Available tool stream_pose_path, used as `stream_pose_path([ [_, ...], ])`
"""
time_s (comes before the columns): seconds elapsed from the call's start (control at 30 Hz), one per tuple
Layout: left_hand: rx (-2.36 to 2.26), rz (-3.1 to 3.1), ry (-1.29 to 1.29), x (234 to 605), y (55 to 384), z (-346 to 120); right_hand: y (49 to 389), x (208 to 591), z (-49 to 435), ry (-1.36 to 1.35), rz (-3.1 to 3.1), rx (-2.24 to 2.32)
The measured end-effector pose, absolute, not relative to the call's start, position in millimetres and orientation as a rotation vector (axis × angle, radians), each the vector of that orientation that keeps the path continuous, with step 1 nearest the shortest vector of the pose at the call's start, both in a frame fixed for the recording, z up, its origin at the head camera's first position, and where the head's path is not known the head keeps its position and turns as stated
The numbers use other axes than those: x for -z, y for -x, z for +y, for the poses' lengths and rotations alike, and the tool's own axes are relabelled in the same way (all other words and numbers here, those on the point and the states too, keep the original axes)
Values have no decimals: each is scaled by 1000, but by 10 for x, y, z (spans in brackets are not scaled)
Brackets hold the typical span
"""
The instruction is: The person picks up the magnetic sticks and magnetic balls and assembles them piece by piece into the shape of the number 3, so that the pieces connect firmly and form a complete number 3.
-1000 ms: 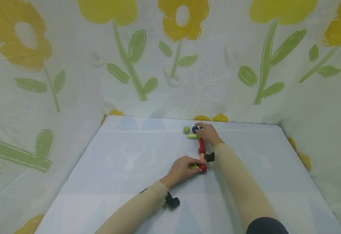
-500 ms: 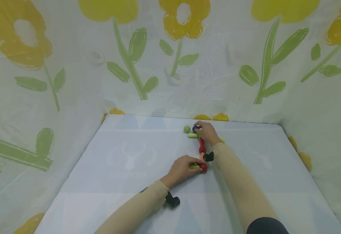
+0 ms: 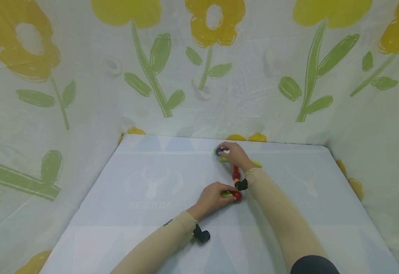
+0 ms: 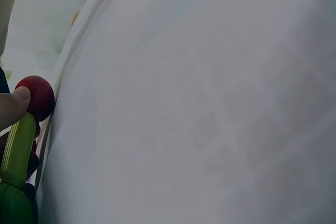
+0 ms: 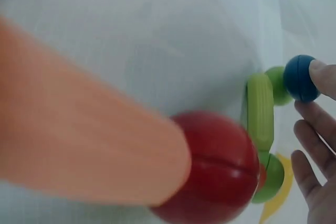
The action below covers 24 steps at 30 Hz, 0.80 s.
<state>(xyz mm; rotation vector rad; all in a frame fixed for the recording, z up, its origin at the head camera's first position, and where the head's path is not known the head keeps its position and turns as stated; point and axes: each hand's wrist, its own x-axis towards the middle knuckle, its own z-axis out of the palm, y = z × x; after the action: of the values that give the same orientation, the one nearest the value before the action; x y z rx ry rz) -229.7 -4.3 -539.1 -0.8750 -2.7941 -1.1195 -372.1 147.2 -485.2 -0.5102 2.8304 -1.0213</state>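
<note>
My left hand (image 3: 214,198) grips the near end of a chain of toy balls and rods, its thumb on a red ball (image 4: 42,98) with a yellow-green rod (image 4: 18,150) and a green ball (image 4: 16,205) alongside. Farther up, my right hand (image 3: 236,155) pinches a blue ball (image 5: 298,78) between thumb and finger. In the right wrist view, that ball sits right by a light green ball (image 5: 278,84), beside a ribbed yellow-green rod (image 5: 260,111). Another red ball (image 5: 210,166) joins an orange rod (image 5: 89,129); a green joint ball (image 5: 273,178) lies beyond.
The white table (image 3: 172,179) has its far edge close behind the right hand. A flower-printed curtain (image 3: 247,87) hangs around the back and sides. Another yellow-green rod (image 3: 256,163) pokes out right of the right wrist.
My right hand has taken hold of the blue ball and carried it left, to the light green ball, which it now mostly covers in the head view. The left hand has stayed put.
</note>
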Motion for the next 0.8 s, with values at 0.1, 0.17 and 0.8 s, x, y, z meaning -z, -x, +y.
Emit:
stream_pose_path([
  [0.1, 1129, -2786, 870, 5399, 2296, -42, 3728, 4854, 1426, 542, 2814, 987],
  [0.17, 1135, -2784, 869, 5399, 2297, -43, 3733, 4854, 1405, 557, 2809, 964],
  [0.8, 1123, -2784, 878, 5381, 2293, -52, 3761, 4835, 1308, 497, 2741, 740],
])
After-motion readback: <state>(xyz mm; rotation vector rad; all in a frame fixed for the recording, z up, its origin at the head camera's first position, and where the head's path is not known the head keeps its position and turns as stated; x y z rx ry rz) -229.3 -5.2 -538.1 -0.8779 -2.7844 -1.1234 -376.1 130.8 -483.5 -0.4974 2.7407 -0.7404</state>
